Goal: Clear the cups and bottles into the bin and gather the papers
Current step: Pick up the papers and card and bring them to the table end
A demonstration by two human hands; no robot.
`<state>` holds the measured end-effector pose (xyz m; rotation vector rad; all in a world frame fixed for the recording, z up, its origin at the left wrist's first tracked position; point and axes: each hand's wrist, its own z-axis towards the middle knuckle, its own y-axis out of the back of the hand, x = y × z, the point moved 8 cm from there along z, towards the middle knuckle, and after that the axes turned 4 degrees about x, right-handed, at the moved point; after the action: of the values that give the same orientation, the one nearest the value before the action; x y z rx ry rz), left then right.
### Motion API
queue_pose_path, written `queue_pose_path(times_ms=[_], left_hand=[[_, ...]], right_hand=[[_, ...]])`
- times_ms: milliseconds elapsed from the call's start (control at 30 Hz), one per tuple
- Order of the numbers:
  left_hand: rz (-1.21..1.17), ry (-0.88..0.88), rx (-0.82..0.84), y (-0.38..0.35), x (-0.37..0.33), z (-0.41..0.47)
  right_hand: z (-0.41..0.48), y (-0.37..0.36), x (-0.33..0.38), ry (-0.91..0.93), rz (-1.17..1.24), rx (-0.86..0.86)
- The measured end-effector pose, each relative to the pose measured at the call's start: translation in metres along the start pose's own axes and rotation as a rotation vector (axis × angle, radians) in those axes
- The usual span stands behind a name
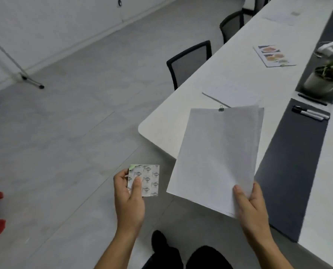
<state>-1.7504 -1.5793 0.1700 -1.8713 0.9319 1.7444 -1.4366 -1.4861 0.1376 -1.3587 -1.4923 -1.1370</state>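
White sheets [218,152], plain and unmarked on the visible face, are held as a loose stack over the table [231,61] corner; at least two edges show offset at the top right. The right hand [252,208] pinches their lower corner, thumb on top. The left hand [128,199] pinches a small square card [145,180] printed with a repeated grey emblem, a green tab at its upper left. On the table lie a clipped sheet [233,94], a colour leaflet [274,56], two markers [310,113] and a potted plant [324,80].
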Motion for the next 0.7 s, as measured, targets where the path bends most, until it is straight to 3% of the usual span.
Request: queue_pose_path(times_ms=[267, 467, 600, 700], left_hand=[[0.155, -0.019, 0.297, -0.083, -0.017, 0.143], [0.253, -0.017, 0.346, -0.126, -0.018, 0.215], [0.322, -0.026, 0.401, -0.149, -0.014, 0.258], [0.361, 0.082, 0.468, -0.164, 0.007, 0.284]], right_hand=[[0.079, -0.037, -0.005, -0.083, 0.083, -0.267], [0.167, -0.080, -0.056, -0.189, 0.149, -0.264], [0.211, -0.107, -0.113, -0.391, 0.014, -0.214], [0.213, -0.113, -0.141, -0.531, -0.047, -0.254]])
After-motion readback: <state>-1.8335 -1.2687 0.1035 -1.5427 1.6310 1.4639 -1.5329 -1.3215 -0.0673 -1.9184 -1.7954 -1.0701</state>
